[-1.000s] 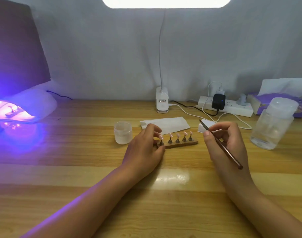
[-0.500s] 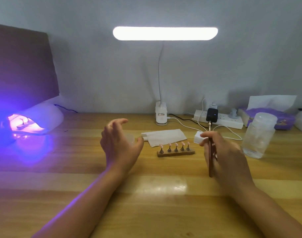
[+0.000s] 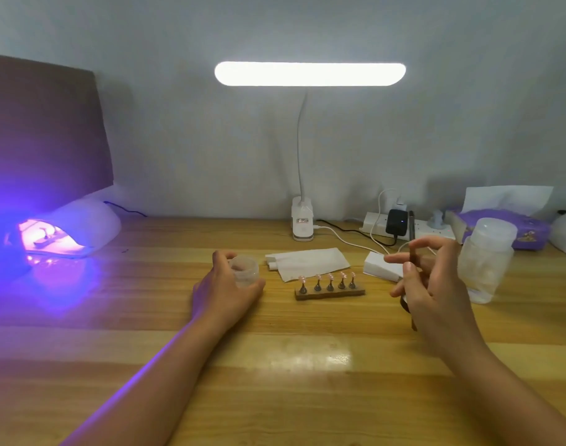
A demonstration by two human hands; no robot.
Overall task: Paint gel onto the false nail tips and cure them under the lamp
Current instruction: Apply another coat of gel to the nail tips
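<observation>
The left hand (image 3: 223, 292) curls its fingers round the small frosted jar (image 3: 245, 269) on the table (image 3: 275, 365), just left of the wooden stand (image 3: 329, 293) carrying 5 false nail tips (image 3: 330, 277). The right hand (image 3: 436, 294), raised to the right of the stand, pinches the brush (image 3: 411, 226) nearly upright. The curing lamp (image 3: 85, 225) glows purple at far left.

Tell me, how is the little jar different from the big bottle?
The jar is short and small; the bottle is tall and much bigger. The left hand holds the jar; no hand holds the bottle. The jar sits left of the nail stand, the bottle right. Both are cloudy-clear and stand on the table.
</observation>
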